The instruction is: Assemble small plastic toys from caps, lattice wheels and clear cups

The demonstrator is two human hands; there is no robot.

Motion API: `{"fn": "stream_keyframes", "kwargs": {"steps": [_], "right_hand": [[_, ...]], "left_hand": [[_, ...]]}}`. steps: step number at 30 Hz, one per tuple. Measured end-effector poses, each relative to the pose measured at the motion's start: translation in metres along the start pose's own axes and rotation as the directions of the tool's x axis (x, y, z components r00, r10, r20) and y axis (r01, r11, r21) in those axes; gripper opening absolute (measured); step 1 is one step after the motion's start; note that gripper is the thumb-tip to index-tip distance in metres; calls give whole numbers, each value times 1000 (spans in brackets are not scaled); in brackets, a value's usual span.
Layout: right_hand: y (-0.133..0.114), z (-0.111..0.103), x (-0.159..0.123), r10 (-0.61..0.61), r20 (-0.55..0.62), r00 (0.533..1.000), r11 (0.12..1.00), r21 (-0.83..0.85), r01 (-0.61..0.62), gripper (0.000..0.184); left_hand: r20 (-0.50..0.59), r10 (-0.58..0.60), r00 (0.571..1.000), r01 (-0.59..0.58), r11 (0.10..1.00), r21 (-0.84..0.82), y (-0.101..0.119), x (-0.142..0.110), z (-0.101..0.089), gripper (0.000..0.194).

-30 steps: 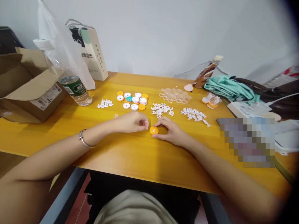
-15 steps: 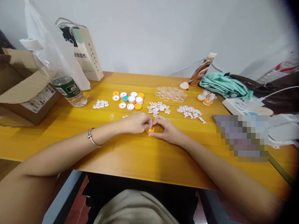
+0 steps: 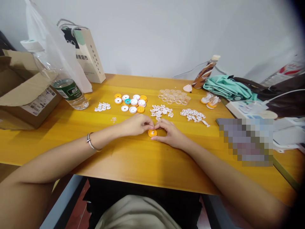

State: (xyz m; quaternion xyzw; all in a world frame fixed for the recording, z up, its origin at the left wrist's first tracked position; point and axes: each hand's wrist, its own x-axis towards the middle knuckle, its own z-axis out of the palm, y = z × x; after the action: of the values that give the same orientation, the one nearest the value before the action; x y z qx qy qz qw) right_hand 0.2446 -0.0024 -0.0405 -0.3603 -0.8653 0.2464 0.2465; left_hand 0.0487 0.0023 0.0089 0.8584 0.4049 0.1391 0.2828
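On the table in front of me lies an orange round plastic base [image 3: 152, 134] with a small white piece standing at its centre. My right hand [image 3: 171, 133] grips the base's right side between thumb and fingers. My left hand [image 3: 140, 124] is at the base's upper left, fingertips pinched together; whether something small sits between them is hidden. Just beyond the hands are white wheel-shaped plastic parts [image 3: 162, 111]. Several white, orange and teal round bases [image 3: 133, 101] are grouped behind my left hand.
Small white pegs [image 3: 102, 107] and tiny clear rings [image 3: 113, 119] lie left. Clear plastic cups [image 3: 173, 96], white flat parts [image 3: 193, 113] and two assembled pieces [image 3: 211, 100] are to the right. A water bottle [image 3: 71, 92], cardboard box [image 3: 30, 95] and power strip [image 3: 240, 109] flank the table.
My left hand has drawn back slightly left and up, showing more of the base and its white centre piece. The right hand keeps its hold on the base.
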Motion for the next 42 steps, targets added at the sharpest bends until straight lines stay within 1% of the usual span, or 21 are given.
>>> {"fn": "stream_keyframes", "kwargs": {"steps": [2,5,8,10,14,17,23,25,29,34,42], "right_hand": [[0,0,0,0,0,1000,1000,9,0,28],[-2,-1,0,1,1,1000,1000,22,-1,27],[-3,-1,1,-2,-12,1000,998,55,3,27],[-3,0,1,-3,-27,1000,996,89,5,31],[-2,0,0,14,-75,997,995,103,-7,45],[-1,0,-3,22,-102,995,993,118,-10,47],[-2,1,-7,19,-103,994,985,173,-1,38],[-3,1,-7,-1,-115,993,990,141,18,33],[-5,0,-8,-71,-121,990,997,10,73,21],[-5,0,-7,-132,-107,985,991,-28,129,19],[-4,1,-7,-149,-115,982,988,-51,144,18]], "left_hand": [[-70,39,997,-40,999,-14,-5,-7,-1,18],[-150,134,980,-130,991,36,-11,-21,3,21],[-164,236,958,-214,966,144,-15,-35,13,25],[-165,268,949,-234,951,201,-17,-40,19,28],[-185,291,939,-245,940,238,-19,-41,26,29],[-198,305,931,-250,933,260,-20,-40,27,29],[-202,321,925,-250,917,312,-19,-42,27,28],[-193,331,924,-258,910,325,-19,-42,27,29],[-175,349,921,-263,885,383,-20,-43,28,31],[-163,335,928,-238,869,434,-21,-44,29,32],[-173,325,930,-222,869,442,-19,-44,30,33]]}}
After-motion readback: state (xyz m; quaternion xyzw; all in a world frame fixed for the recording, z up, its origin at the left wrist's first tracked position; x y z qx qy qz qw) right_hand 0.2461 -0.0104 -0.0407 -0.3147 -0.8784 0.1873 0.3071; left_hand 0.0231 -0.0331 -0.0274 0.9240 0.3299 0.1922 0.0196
